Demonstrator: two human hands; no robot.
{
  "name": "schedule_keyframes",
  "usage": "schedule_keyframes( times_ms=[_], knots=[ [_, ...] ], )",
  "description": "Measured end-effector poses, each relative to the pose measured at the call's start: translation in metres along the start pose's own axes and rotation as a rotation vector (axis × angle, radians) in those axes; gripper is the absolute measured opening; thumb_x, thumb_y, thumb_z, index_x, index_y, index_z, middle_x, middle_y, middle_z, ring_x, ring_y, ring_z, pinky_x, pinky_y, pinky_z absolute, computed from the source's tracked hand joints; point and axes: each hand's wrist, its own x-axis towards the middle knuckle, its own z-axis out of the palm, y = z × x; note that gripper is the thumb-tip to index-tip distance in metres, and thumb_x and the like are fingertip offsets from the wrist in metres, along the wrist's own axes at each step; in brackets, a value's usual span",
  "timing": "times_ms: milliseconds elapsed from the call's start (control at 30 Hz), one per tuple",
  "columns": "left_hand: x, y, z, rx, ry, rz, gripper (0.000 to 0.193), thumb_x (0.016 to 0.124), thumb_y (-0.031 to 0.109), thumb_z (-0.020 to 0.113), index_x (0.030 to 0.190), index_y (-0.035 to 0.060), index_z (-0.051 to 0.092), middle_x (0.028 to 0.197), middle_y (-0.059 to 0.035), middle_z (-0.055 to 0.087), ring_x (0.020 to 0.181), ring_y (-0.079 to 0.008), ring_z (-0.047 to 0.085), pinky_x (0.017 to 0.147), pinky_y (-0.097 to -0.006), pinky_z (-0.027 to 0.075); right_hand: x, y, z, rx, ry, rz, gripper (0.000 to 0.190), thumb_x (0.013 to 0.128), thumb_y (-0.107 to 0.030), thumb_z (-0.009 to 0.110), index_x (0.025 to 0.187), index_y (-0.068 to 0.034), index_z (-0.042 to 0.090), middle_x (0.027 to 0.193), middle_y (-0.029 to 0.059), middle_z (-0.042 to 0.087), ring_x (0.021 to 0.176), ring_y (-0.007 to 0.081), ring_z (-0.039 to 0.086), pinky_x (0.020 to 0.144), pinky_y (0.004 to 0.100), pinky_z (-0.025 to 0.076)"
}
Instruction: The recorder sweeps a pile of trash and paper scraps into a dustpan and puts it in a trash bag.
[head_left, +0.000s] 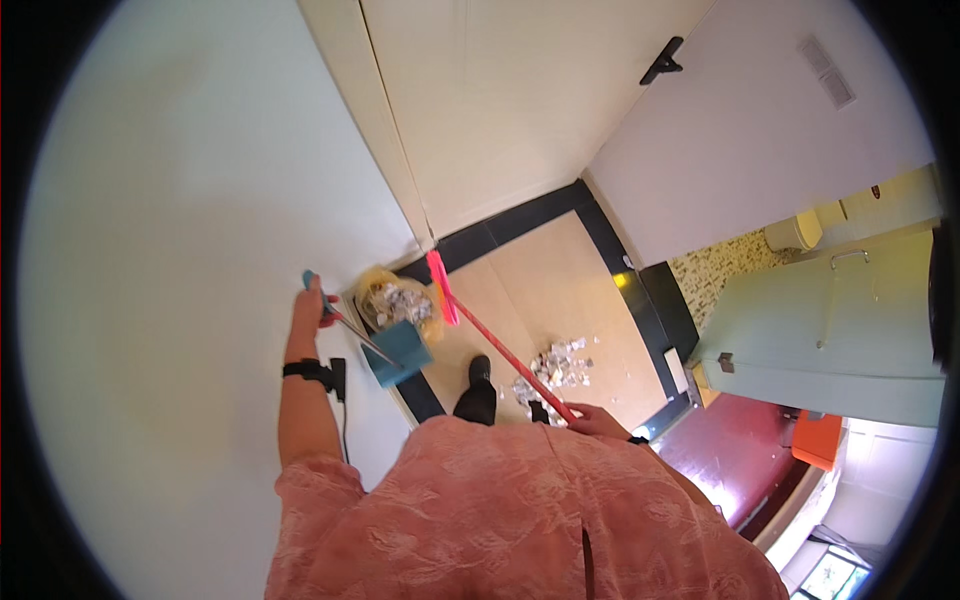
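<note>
My left hand (315, 304) is closed around the upper end of a long-handled dustpan. The blue-green pan (401, 349) hangs tilted beside a yellowish plastic bag (369, 289) filled with white scraps. My right hand (596, 421) grips the red shaft of a broom (502, 349) low at my waist. Its pink-bristled head (442, 289) is beside the bag, at the left side of the tan floor. A heap of crumpled white scraps (559, 364) lies on the floor near my feet, partly behind the shaft.
A white wall (187, 225) runs close along my left. Ahead is a cream door or panel (517, 112), with a lavender door (735, 142) bearing a black handle (662, 61) at right. Dark tile (510, 221) borders the tan floor (600, 300). A toilet (795, 231) shows through a doorway beside a pale green door (832, 330).
</note>
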Motion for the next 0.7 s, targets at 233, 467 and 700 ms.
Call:
schedule_keyframes(
  times_ms=[233, 467, 700],
  knots=[
    [0.017, -0.009, 0.013, -0.074, -0.082, -0.043, 0.050, 0.095, 0.052, 0.042, 0.107, 0.0040, 0.051, 0.080, -0.0086, 0.067, 0.051, -0.0231, 0.065, 0.043, -0.0334, 0.052, -0.005, -0.028, 0.015, 0.123, -0.016, 0.079, 0.062, 0.079, -0.013, 0.067, 0.137, -0.006, 0.048, 0.085, 0.0043, 0.063, 0.069, 0.0094, 0.057, 0.059, 0.0239, 0.046],
    [-0.001, -0.016, 0.002, -0.059, -0.084, -0.059, 0.051, 0.094, 0.054, 0.041, 0.107, 0.0057, 0.052, 0.082, -0.0068, 0.067, 0.052, -0.0209, 0.065, 0.045, -0.0324, 0.053, 0.012, -0.030, 0.016, 0.128, -0.036, 0.081, 0.060, 0.080, -0.011, 0.065, 0.137, -0.005, 0.047, 0.087, 0.0047, 0.064, 0.067, 0.0097, 0.057, 0.058, 0.0235, 0.047],
    [-0.009, -0.029, 0.018, -0.028, -0.125, -0.038, 0.054, 0.094, 0.055, 0.041, 0.110, 0.0044, 0.052, 0.083, -0.0075, 0.067, 0.050, -0.0214, 0.064, 0.043, -0.0320, 0.052, 0.040, -0.027, 0.027, 0.293, -0.056, 0.078, 0.051, 0.086, -0.008, 0.062, 0.135, -0.004, 0.049, 0.083, 0.0037, 0.063, 0.064, 0.0090, 0.056, 0.056, 0.0223, 0.046]
  ],
)
